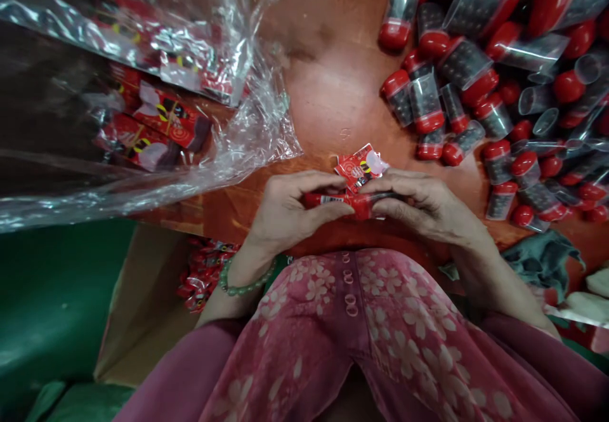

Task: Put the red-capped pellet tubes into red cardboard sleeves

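My left hand (295, 205) is closed, thumb and fingers pinching a red printed card (328, 199) with a barcode on it. My right hand (423, 205) is closed around a small red-capped container (362, 206), its dark body mostly hidden by the fingers. The card and the red end meet between my two hands, just above the table's front edge; whether they are joined cannot be seen. Just beyond my fingertips lie red printed cards (358, 164) with a yellow and white figure.
Many clear containers with red ends (423, 92) are heaped at the right. Clear plastic bags (266, 105) and stacks of red cards (166, 117) cover the left of the wooden table (328, 85). Below left, a cardboard box (143, 308) holds red packed pieces (202, 273). A grey-green cloth (542, 263) lies right.
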`<state>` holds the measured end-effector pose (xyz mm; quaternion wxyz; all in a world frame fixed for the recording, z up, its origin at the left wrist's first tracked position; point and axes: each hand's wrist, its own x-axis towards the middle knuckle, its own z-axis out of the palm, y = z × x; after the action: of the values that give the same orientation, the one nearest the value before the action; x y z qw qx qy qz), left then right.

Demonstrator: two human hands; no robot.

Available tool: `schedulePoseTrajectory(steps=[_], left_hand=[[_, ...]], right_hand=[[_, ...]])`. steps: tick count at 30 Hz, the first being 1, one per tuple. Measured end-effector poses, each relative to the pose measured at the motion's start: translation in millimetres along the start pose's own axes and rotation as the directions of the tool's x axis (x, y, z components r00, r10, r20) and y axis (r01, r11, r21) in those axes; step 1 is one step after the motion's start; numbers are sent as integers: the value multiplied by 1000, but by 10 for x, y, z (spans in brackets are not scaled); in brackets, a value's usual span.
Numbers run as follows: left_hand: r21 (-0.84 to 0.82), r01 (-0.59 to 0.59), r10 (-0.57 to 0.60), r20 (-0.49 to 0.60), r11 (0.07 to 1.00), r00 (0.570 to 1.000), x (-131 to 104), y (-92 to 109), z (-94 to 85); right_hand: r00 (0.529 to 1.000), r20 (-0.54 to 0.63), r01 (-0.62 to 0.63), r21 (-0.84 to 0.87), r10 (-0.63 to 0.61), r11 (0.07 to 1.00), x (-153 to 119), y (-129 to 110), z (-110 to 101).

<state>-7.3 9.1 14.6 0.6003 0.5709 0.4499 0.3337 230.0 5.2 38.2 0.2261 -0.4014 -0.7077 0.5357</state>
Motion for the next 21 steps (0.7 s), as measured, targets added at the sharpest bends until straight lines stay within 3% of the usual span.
schedulePoseTrajectory(steps=[2, 5, 8, 10, 13, 16, 18, 21], left_hand=[[-277, 55, -85, -99, 959, 991, -36, -14, -8], [-572, 103, -166, -60, 814, 984, -95, -53, 82], [-618, 165, -240, -40, 769, 970, -121, -88, 255], [-617, 161, -283, -105, 770, 953, -107, -97, 368], [-647, 112, -321, -214, 754, 922, -58, -86, 477], [-697, 93, -363, -251, 712, 897, -18, -63, 500], [-731, 108, -399, -237, 674, 886, -5, -55, 478], [-753, 103, -421, -244, 650, 874, 5, -54, 433]], right_hand=[[991, -123, -41, 98, 53, 994, -17, 38, 62], [968, -224, -64, 215, 112, 975, -29, 56, 162], [956, -265, -57, 239, 122, 969, -7, 43, 239], [953, -285, -42, 206, 101, 978, 19, 33, 282], [933, -361, 29, 60, -6, 998, 57, 31, 369], [877, -466, 83, -91, -116, 992, 88, 37, 486], [862, -497, 79, -71, -104, 994, 111, 38, 551], [882, -472, 41, 101, 12, 994, 159, 39, 593]])
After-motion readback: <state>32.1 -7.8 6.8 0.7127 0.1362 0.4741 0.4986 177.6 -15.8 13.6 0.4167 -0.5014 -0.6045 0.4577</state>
